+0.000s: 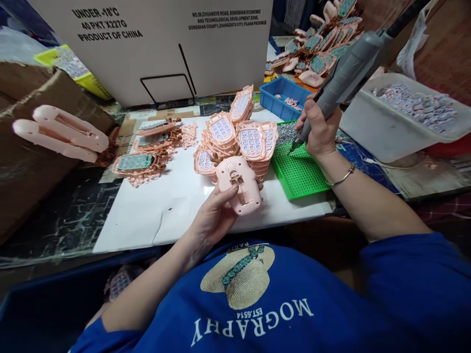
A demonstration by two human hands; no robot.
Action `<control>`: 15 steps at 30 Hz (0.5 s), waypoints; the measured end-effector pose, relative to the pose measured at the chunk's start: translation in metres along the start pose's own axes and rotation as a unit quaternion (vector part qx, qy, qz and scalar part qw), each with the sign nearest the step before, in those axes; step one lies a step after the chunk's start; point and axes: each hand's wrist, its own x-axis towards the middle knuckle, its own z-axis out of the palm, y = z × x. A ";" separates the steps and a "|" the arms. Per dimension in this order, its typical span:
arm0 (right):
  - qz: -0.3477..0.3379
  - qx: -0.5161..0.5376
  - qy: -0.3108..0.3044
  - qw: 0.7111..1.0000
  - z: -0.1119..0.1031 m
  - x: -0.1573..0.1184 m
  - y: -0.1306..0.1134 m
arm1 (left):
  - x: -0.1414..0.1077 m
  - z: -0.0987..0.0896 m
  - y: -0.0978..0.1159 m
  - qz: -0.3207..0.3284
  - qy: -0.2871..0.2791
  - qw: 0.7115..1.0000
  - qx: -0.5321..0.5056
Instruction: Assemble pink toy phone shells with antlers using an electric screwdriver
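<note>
My left hand [215,215] grips a pink plastic toy casing [239,186], back side up, with its battery bay and screw holes showing. In my right hand [322,127] is a grey electric screwdriver [348,68], tilted with its tip down over the green perforated basket [301,176]. Small silvery screws [287,135] lie at the basket's far end. Just beyond the held casing stand stacks of pink keypad halves [252,139] with white buttons. Left of them are pink halves with green circuit boards [134,163] and brown wires.
A blue bin [283,98] with small pink parts stands behind the basket. To the right is a white tub [382,117] of small white pieces. A large white carton [162,49] closes off the back. Pink casings [62,132] lean by a brown box [22,162] at left.
</note>
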 end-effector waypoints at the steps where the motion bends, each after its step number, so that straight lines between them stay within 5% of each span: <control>1: 0.007 0.000 0.000 1.000 0.000 0.000 -0.003 | 0.000 0.000 0.000 0.006 0.007 1.000 -0.002; 8: 0.001 0.094 0.017 0.995 0.007 -0.005 -0.058 | 0.005 0.005 0.004 0.063 0.055 0.996 -0.032; 15: -0.010 0.212 -0.059 0.975 0.046 -0.059 -0.145 | 0.008 0.020 0.002 0.087 0.058 0.993 -0.051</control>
